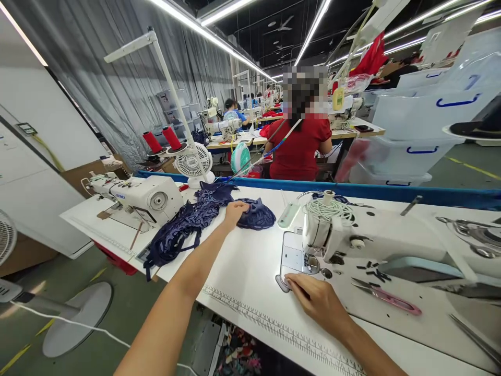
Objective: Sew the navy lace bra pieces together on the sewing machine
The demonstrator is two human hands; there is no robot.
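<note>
My left hand point(236, 212) reaches across the white table and is closed on the edge of a cup-shaped navy lace piece point(259, 215). Left of it lies a heap of navy lace garments point(188, 224) with thin straps hanging out. My right hand point(315, 297) rests at the front of the sewing machine point(326, 232), its fingertips pressed together at the corner of the metal bed plate point(291, 256). What those fingertips hold, if anything, is hidden. The machine's needle area stands just beyond them.
Pink-handled thread snips point(387, 297) and tweezers point(475, 337) lie at the right. A ruler tape point(274, 326) runs along the front edge. Another sewing machine point(136, 196) stands at the left, with red thread cones point(162, 138) behind it. A co-worker in red point(295, 149) sits ahead.
</note>
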